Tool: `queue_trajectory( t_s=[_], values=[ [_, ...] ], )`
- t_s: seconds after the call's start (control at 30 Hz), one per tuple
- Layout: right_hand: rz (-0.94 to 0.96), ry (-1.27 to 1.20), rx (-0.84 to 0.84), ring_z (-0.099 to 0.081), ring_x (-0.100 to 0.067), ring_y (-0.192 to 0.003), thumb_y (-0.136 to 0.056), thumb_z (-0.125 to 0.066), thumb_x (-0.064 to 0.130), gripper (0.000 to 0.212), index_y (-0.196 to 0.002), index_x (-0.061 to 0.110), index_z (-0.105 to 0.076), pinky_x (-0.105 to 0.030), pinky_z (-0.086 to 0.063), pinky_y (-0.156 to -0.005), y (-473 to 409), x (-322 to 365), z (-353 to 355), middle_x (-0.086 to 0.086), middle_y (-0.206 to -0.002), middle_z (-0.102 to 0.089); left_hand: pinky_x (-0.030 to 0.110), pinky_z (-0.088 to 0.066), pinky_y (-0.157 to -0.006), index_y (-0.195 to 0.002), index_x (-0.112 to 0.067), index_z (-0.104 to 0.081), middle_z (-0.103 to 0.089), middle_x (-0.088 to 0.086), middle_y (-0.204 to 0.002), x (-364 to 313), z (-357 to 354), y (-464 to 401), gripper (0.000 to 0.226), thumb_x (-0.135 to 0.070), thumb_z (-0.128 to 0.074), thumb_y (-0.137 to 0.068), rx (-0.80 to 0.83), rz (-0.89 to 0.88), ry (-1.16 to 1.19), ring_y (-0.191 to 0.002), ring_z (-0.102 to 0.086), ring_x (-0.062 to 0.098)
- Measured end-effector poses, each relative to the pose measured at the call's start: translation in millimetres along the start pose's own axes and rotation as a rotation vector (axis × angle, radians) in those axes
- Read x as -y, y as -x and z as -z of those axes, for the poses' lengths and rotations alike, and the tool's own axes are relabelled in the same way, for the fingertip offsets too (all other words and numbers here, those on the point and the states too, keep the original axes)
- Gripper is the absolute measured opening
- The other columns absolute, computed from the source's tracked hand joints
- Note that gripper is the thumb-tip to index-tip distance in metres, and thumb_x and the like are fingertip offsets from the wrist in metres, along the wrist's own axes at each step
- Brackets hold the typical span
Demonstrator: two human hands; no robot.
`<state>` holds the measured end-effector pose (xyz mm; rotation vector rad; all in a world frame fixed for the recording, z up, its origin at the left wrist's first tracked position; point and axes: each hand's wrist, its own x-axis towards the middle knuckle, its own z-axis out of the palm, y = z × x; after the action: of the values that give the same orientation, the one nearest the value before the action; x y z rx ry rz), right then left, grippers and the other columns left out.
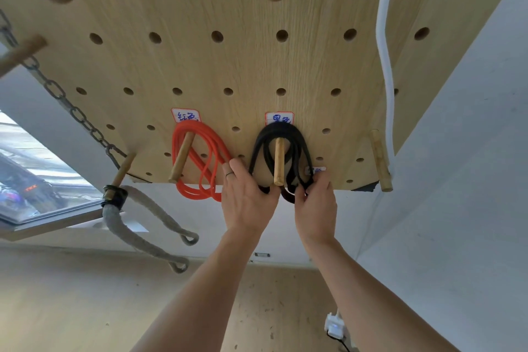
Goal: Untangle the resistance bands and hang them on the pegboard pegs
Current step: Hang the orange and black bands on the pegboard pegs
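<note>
Pegboard: the wooden pegboard [243,71] fills the upper part of the view, dotted with round holes and seen from below.
Black band: the black resistance band [281,134] is looped in several strands over a wooden peg [279,161], beneath a white label with blue writing [279,118]; its lower loops hang past the board's bottom edge.
Left hand: the left hand [247,200] is at the lower left loops of the black band, fingers [232,170] curled round the strands; a ring shows on one finger.
Right hand: the right hand [315,208] pinches the band's lower right strands between thumb and curled fingers [323,180].
Red band: the red resistance band [197,163] hangs coiled on the peg to the left [181,158], under its own label [185,115], just beside the left hand.
Other things: a metal chain [65,103] and a grey rope [137,223] hang at the left; a white cord [385,66] runs down the right side by another peg [381,160].
</note>
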<state>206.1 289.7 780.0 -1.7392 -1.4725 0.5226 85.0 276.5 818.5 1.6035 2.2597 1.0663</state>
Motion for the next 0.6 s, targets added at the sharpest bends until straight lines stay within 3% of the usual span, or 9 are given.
queue_trajectory(
  t_s=[0.1,0.2,0.27,0.43,0.6],
  values=[
    [-0.010,-0.004,0.017,-0.070,-0.028,-0.088,-0.097,-0.063,0.010,0.031,-0.124,0.006,-0.048,-0.036,-0.057,-0.074,-4.1,-2.0,-0.3,-0.010,-0.099,-0.069,0.040,-0.055,-0.065,-0.106,-0.018,-0.034,-0.047,0.007,-0.105,-1.4,-3.5,1.0,0.058,-0.038,-0.079,-0.076,0.020,-0.078,-0.037,-0.082,-0.056,0.030],
    [-0.008,-0.005,-0.005,-0.069,-0.026,-0.079,-0.095,-0.063,0.007,0.027,-0.117,0.009,-0.048,-0.029,-0.046,-0.063,-6.2,-2.4,2.4,-0.007,-0.088,-0.069,0.041,-0.056,-0.067,-0.106,-0.017,-0.039,-0.053,0.007,-0.107,-2.6,-8.2,-0.2,0.046,-0.033,-0.077,-0.084,0.047,-0.139,-0.060,-0.082,-0.058,0.027],
    [0.014,-0.010,0.016,-0.069,-0.023,-0.075,-0.094,-0.064,0.007,0.029,-0.117,0.011,-0.047,-0.027,-0.046,-0.061,-6.6,-3.0,2.6,-0.004,-0.084,-0.069,0.041,-0.056,-0.067,-0.103,-0.019,-0.042,-0.055,0.003,-0.102,-4.3,-9.5,-1.2,0.033,-0.027,-0.071,-0.090,0.040,-0.193,-0.075,-0.079,-0.058,0.024],
    [0.059,0.067,0.047,-0.069,-0.023,-0.070,-0.095,-0.067,0.017,0.035,-0.124,0.008,-0.049,-0.032,-0.048,-0.059,-2.4,-2.2,0.6,0.001,-0.078,-0.070,0.044,-0.056,-0.061,-0.103,-0.015,-0.051,-0.059,0.005,-0.091,-10.3,-11.3,-4.1,0.013,-0.008,-0.057,-0.095,0.017,-0.268,-0.095,-0.070,-0.057,0.028],
    [0.147,0.134,0.012,-0.067,-0.023,-0.069,-0.098,-0.063,0.019,0.007,-0.102,0.013,-0.064,-0.027,-0.042,-0.059,6.1,-3.6,1.1,-0.001,-0.084,-0.070,0.041,-0.059,-0.066,-0.110,-0.017,-0.054,-0.061,0.003,-0.092,-8.8,-10.5,-1.9,0.022,-0.022,-0.064,-0.092,0.039,-0.319,-0.093,-0.073,-0.062,0.024]
  ],
)
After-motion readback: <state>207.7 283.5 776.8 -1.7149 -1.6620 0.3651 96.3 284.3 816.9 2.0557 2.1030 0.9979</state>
